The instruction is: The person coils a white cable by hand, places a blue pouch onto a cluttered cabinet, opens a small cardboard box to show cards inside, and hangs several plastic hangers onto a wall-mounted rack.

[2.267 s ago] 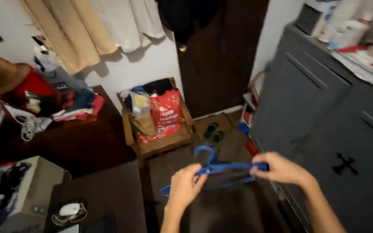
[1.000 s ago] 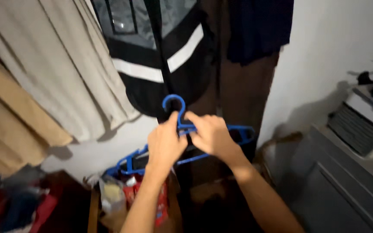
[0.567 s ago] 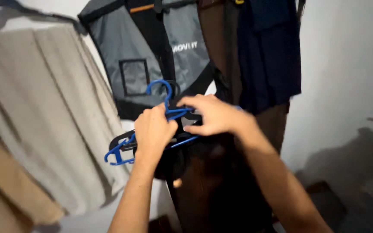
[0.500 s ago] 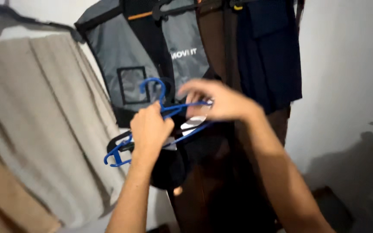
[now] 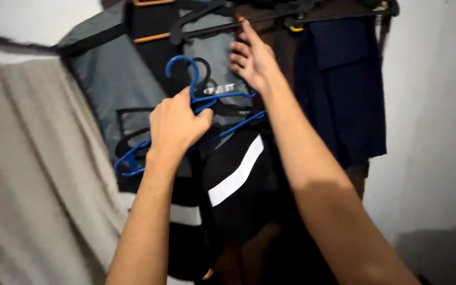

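Left hand (image 5: pixel 174 124) closed around blue hanger (image 5: pixel 196 100) just below its hook, left of centre. Right hand (image 5: pixel 253 57) open, fingers spread against hanging grey vest (image 5: pixel 106 79) farther up. Hanger judged light, stiff plastic; best gripped at neck.

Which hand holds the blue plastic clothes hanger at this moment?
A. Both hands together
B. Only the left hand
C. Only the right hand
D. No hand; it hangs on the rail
B: the left hand is closed around the blue plastic clothes hanger just below its hook, while the right hand is raised higher, with open fingers against the grey and black vest near the black hanger.
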